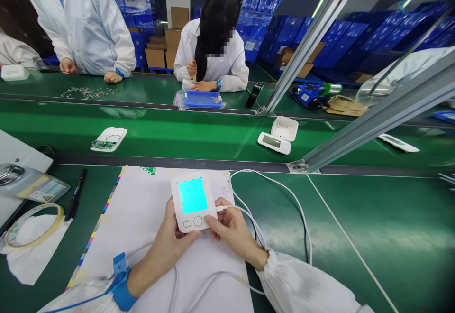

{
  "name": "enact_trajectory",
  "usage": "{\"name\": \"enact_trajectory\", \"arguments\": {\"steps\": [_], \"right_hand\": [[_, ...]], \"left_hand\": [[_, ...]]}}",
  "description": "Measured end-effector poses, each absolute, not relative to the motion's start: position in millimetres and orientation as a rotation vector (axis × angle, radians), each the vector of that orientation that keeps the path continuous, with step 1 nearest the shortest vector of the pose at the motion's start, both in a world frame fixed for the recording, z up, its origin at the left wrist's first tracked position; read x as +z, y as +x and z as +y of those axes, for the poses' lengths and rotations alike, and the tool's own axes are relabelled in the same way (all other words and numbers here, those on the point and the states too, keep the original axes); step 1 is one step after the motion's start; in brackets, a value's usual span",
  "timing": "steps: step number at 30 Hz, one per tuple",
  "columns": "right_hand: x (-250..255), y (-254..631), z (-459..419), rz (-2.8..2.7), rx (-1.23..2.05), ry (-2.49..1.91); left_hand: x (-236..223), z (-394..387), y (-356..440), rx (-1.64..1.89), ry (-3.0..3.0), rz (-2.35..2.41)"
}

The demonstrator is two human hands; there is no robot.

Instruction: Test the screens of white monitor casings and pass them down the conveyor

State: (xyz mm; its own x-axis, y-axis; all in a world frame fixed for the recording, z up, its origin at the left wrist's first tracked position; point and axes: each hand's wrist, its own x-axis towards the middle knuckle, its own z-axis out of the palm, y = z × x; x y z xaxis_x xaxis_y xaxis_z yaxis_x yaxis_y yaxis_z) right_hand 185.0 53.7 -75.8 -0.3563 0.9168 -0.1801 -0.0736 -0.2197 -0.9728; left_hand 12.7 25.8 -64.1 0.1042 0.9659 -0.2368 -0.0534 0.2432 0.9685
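A white blood pressure monitor (194, 203) with a bright cyan screen is held up between both hands above a large white paper sheet (142, 208). My left hand (174, 237) is closed round its lower left side, thumb along the bottom edge. On the other side, my right hand (229, 227) grips the lower right corner, with its thumb on or beside the rightmost button. A white cable (245, 211) runs from a plug at the device's right side and loops over the bench. Round my left wrist sits a blue strap (122, 284).
Beyond the bench runs a green conveyor belt (192, 135) carrying a white housing with a circuit board (108, 140) and an opened white device (279, 135). A metal post (305, 47) rises at right. Tape roll (33, 225) and black marker (76, 194) lie left. Two co-workers sit or stand opposite.
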Motion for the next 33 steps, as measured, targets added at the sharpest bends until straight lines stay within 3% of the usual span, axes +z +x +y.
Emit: {"name": "enact_trajectory", "arguments": {"steps": [33], "right_hand": [[-76.0, 188.1, 52.3, -1.341, 1.685, -1.035]], "left_hand": [[-61.6, 26.2, 12.8, 1.014, 1.127, 1.398]]}}
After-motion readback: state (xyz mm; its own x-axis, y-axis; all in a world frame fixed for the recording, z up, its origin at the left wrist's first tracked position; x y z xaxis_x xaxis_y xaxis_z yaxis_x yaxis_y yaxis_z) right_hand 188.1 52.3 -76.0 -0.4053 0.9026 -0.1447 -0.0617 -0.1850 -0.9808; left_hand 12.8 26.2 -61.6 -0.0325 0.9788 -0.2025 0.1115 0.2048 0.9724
